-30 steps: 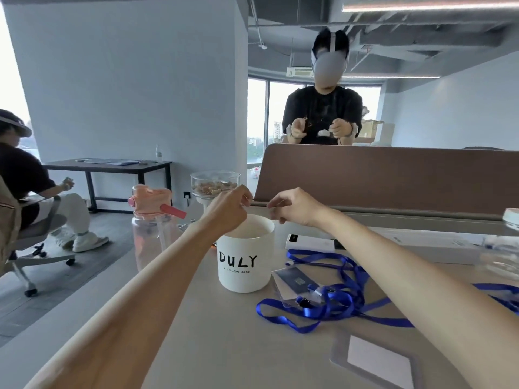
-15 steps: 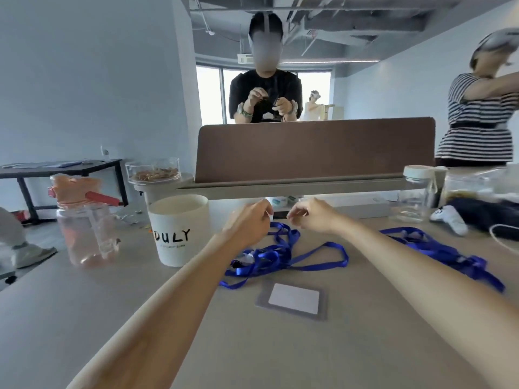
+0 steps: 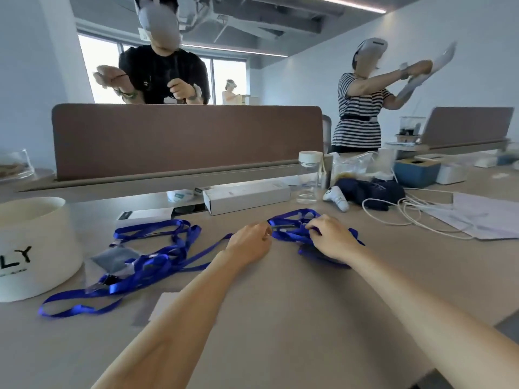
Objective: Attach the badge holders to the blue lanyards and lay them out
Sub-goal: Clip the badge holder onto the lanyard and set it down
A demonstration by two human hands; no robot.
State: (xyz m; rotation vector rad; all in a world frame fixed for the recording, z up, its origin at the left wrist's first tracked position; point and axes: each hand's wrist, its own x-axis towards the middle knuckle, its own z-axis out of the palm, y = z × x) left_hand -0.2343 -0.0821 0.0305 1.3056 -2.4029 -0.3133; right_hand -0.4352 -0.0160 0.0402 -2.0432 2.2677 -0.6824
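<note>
Big tan desk (image 3: 280, 318). White cup (image 3: 33, 248) sits far left, can't see inside it. The clear bottle (image 3: 309, 178) by the divider looks empty. One lanyard tangle (image 3: 157, 256) lies left with a badge holder (image 3: 115, 259) in it. Both arms are stretched forward: left hand (image 3: 248, 242) pinches the end of the second lanyard bundle (image 3: 292, 233) mid-desk, and right hand (image 3: 331, 240) has its fingers curled into it.

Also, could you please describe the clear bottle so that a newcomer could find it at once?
Follow the brown desk divider to its right end. The clear bottle stands upright on the table there, just right of a long white box. Unlike its neighbours, it is tall, see-through and white-capped.
</note>
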